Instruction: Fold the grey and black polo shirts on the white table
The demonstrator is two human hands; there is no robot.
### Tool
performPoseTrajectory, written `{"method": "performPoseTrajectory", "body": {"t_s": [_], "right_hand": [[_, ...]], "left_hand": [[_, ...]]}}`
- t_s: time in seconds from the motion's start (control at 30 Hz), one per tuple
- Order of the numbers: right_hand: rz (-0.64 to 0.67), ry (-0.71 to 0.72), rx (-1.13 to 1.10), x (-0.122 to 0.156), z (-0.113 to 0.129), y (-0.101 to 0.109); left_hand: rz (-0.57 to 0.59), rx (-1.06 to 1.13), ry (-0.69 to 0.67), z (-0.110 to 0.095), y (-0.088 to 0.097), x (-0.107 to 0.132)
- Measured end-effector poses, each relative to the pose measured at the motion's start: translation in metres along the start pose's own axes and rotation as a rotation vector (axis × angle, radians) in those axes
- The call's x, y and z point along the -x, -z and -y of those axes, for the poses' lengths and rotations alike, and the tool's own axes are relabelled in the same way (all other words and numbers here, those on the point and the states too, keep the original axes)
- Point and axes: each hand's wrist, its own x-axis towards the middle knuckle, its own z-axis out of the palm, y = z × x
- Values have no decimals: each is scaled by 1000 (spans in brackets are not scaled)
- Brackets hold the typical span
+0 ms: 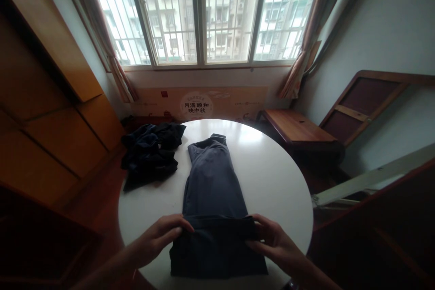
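Dark grey trousers [212, 181] lie on a round white surface [275, 181], their long axis running straight away from the person, with the left hand [154, 240] and right hand [275, 247] equally near, fingers narrowly pinching either end of a folded-over edge [217, 224].

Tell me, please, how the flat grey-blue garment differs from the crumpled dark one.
The grey-blue garment lies flat; the dark garment sits crumpled. The grey-blue one looks lighter than the dark one. Both hands touch the grey-blue one, not the dark one. Both lie on the round white table.
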Motion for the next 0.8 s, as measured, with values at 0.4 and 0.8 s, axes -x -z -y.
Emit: {"method": "performPoseTrajectory", "body": {"t_s": [0.4, 0.8], "right_hand": [[-320, 253, -20, -195, 85, 59], [-479, 176, 515, -365, 57, 93]], "left_hand": [[-531, 378, -82, -1, 98, -197], [-745, -187, 208, 63, 132, -325]]}}
